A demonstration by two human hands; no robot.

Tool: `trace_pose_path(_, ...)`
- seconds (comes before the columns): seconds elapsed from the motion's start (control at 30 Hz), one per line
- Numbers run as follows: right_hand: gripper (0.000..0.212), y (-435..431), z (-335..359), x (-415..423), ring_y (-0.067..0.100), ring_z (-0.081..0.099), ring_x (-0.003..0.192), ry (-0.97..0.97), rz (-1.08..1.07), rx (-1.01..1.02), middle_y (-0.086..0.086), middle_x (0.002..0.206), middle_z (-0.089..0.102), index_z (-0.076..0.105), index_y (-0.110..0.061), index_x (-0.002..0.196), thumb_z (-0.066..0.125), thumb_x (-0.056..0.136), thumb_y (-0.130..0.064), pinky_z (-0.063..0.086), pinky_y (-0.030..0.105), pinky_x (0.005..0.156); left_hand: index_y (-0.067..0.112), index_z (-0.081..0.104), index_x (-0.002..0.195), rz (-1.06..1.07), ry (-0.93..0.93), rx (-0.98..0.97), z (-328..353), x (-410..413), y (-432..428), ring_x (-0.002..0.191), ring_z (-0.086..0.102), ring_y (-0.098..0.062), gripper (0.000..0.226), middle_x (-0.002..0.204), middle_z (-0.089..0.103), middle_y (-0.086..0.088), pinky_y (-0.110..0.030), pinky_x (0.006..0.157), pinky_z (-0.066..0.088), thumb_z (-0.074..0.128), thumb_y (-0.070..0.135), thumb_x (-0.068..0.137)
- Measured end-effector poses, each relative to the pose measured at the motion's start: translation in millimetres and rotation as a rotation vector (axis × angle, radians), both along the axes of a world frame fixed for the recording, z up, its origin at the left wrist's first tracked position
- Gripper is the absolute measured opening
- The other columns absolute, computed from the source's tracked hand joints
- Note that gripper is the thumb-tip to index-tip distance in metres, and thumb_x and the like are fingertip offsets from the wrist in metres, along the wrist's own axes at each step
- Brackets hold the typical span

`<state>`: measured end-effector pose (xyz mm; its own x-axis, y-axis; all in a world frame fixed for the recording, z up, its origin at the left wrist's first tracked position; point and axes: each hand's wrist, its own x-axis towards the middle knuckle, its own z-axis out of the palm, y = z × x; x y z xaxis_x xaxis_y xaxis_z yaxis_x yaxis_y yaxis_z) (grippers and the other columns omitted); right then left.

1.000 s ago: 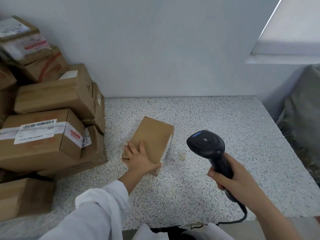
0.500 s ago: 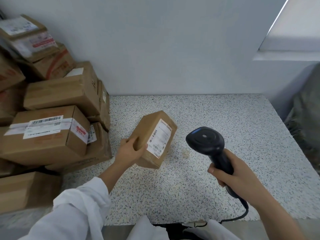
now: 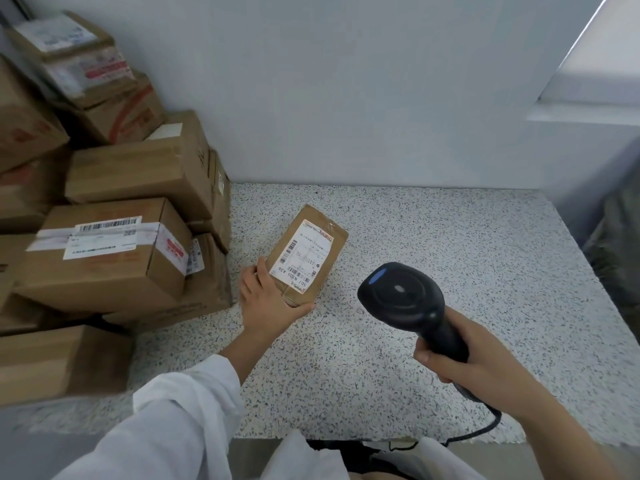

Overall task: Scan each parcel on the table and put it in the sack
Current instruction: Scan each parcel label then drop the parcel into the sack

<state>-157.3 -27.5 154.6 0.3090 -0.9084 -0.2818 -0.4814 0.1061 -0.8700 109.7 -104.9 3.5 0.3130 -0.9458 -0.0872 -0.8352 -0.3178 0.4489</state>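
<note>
1. Parcel (image 3: 313, 233): a small brown cardboard box on the speckled table (image 3: 450, 265), label side up. Its near end is in the left hand (image 3: 268, 303), which grips it with the thumb under the near edge and the fingers on the far-left side.
2. Whether that near end is lifted off the table is hard to tell.
3. Right hand (image 3: 481, 368): curled round the handle of a black scanner (image 3: 403, 299), whose head is just right of the left hand and near the parcel without touching it.
4. A grey, baggy shape (image 3: 620, 244), possibly the sack, lies far right of the right hand. It is cut off, and its inside is not visible.
5. A stack of closed boxes (image 3: 104, 265) stands just left of the left hand.
6. The white label (image 3: 304, 252) carries barcodes and large characters, "507" and "A36". The middle group and the small print are unclear.
7. The labels on the stack are blurred, and the scanner's cable (image 3: 485, 424) drops below the table edge.
</note>
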Motion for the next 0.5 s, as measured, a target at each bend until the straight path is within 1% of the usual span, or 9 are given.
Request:
trace_pose_path(0.1,0.031,0.1,2.1,1.5,0.002,0.052,0.051,0.028,0.032,-0.015,-0.003,0.068,0.063,0.057,-0.035,0.078,0.069,0.081,-0.007,0.039,0.012,0.047,0.008,0.008,0.147,-0.014,0.007,0.006,1.5,0.2,-0.1,0.137,0.015,-0.035,0.13,0.145,0.015,-0.019,-0.048,0.111,0.023,0.078,0.065,0.054)
trace_pose_path(0.23,0.038,0.7,4.2,4.9,0.003,0.051,0.05,0.039,0.055,-0.011,-0.005,0.066,0.062,0.057,-0.043,0.076,0.069,0.08,-0.007,0.038,0.011,0.047,0.01,0.006,0.147,-0.017,-0.007,0.017,2.8,-0.2,0.1,0.137,0.013,-0.034,0.13,0.146,0.014,-0.019,-0.046,0.112,0.022,0.076,0.067,0.055)
trace_pose_path(0.4,0.042,2.3,8.1,8.9,0.002,0.048,0.044,0.011,0.066,0.007,-0.007,0.06,0.059,0.057,-0.044,0.072,0.068,0.081,-0.004,0.035,0.009,0.045,0.011,0.003,0.147,-0.021,-0.026,0.048,4.8,-1.5,0.3,0.139,0.012,-0.035,0.129,0.147,0.012,-0.019,-0.046,0.112,0.022,0.074,0.068,0.057)
trace_pose_path(0.5,0.044,2.9,8.3,9.8,0.002,0.048,0.044,0.007,0.063,0.002,-0.007,0.06,0.059,0.057,-0.046,0.071,0.068,0.081,-0.004,0.036,0.009,0.045,0.011,0.003,0.147,-0.021,-0.026,0.045,5.2,-0.1,-0.1,0.139,0.012,-0.034,0.129,0.147,0.012,-0.019,-0.046,0.112,0.022,0.074,0.069,0.056)
